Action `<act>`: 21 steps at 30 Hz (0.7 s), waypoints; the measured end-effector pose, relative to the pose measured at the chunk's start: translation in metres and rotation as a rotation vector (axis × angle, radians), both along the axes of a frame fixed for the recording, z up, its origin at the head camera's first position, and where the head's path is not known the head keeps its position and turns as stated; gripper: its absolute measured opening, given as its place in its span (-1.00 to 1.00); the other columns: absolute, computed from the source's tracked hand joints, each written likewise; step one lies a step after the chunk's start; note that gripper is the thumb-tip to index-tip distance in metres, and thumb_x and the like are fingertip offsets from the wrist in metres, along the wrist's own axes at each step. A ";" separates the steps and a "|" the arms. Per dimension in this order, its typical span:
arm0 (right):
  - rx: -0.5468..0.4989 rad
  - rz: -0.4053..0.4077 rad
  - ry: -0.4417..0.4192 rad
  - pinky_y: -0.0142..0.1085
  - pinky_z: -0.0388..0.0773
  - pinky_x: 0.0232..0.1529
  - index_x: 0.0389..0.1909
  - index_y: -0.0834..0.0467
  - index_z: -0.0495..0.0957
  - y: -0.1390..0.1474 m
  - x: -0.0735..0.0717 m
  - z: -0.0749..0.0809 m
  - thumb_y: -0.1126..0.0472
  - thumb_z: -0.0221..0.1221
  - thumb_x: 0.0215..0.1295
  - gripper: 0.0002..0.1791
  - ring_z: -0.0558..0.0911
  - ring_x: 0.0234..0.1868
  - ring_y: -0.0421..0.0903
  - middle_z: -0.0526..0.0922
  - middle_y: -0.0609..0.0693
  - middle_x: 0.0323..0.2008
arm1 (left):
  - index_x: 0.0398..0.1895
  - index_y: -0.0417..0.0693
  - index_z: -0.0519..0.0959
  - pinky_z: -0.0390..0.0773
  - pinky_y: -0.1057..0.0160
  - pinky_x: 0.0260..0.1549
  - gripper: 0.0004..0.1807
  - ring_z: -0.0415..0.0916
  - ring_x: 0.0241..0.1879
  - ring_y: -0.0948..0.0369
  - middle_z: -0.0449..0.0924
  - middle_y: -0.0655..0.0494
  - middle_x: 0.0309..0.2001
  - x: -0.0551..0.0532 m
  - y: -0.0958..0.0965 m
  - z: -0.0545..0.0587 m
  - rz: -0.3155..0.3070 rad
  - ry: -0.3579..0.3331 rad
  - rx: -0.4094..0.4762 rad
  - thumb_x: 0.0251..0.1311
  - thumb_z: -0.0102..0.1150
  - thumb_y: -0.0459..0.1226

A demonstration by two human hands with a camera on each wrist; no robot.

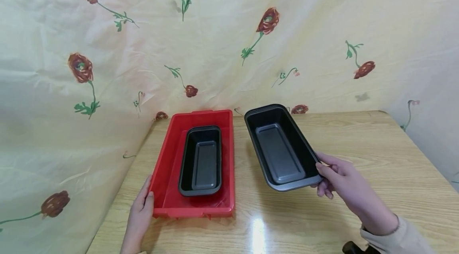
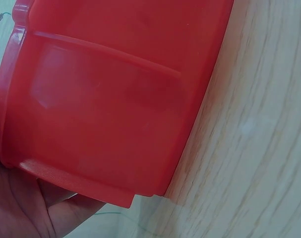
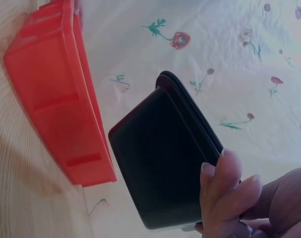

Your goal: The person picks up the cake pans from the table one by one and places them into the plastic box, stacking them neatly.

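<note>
A dark loaf pan (image 1: 279,154) is tilted above the table, right of the red tray (image 1: 193,212). My right hand (image 1: 338,180) grips it by its near right corner, thumb at the rim and fingers beneath. From the right wrist view the pan's outer side (image 3: 155,158) shows, with a doubled edge along the rim and my fingers (image 3: 229,171) against it. Inside the red tray lies another dark loaf pan (image 1: 205,166). My left hand (image 1: 140,212) holds the tray at its near left corner; in the left wrist view its fingers pass behind the red rim (image 2: 76,188).
The wooden table (image 1: 376,158) extends to the right of the tray. Cloth with printed flowers (image 1: 222,39) hangs behind and along the sides. A small black object (image 1: 353,247) shows at the bottom edge by the right sleeve (image 1: 398,238).
</note>
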State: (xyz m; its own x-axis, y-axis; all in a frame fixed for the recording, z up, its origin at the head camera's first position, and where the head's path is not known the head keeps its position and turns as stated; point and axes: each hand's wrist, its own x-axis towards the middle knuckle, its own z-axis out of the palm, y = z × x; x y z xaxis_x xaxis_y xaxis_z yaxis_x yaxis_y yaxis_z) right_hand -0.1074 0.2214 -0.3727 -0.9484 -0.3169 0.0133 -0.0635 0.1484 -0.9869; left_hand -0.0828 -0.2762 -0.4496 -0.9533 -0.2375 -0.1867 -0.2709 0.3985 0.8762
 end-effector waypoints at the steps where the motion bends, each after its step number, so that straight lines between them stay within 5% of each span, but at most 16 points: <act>1: -0.001 0.002 -0.004 -0.35 0.44 -0.71 0.43 0.52 -0.06 -0.002 -0.001 0.000 0.24 -0.18 0.58 -0.41 0.57 -0.65 -0.15 0.67 0.19 -0.47 | 0.57 0.32 -0.11 0.38 -0.11 0.19 -0.37 0.04 0.42 -0.11 -0.06 -0.02 0.53 0.000 0.000 0.000 0.001 -0.001 0.000 0.52 -0.29 -0.25; 21: -0.038 0.036 -0.029 -0.38 0.45 -0.72 0.43 0.48 0.04 -0.035 -0.010 0.007 0.27 -0.16 0.57 -0.45 0.58 -0.66 -0.15 0.63 0.27 -0.50 | 0.57 0.30 -0.10 0.36 -0.10 0.20 -0.39 0.01 0.44 -0.10 -0.06 -0.02 0.53 0.000 -0.002 -0.002 -0.011 0.021 -0.007 0.53 -0.31 -0.24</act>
